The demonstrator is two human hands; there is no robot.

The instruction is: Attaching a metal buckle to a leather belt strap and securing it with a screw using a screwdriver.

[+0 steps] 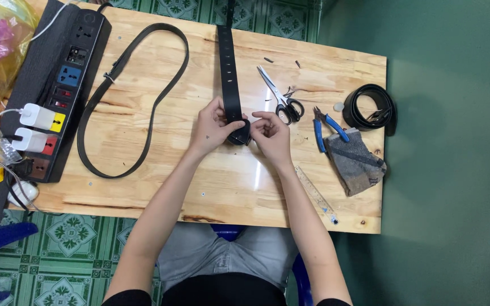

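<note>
Head view: I look down on my wooden counter [143, 130].
Left hand [211, 127]: closed, pinching the black belt [229, 79] just above its folded end, which pins it flat.
Right hand [270, 133]: fingers curled tight on the same folded end, so both hands bear on one spot.
Belt position: runs straight away from me, mid-counter, its end between my hands.
Nearby: scissors [282, 96], blue pliers [324, 127], grey cloth [358, 161], coiled belt [370, 107], ruler [316, 195] to the right.
Left side: looped strap [137, 96], power strip [58, 90].
Obstruction: nothing lies between my hands.
</note>
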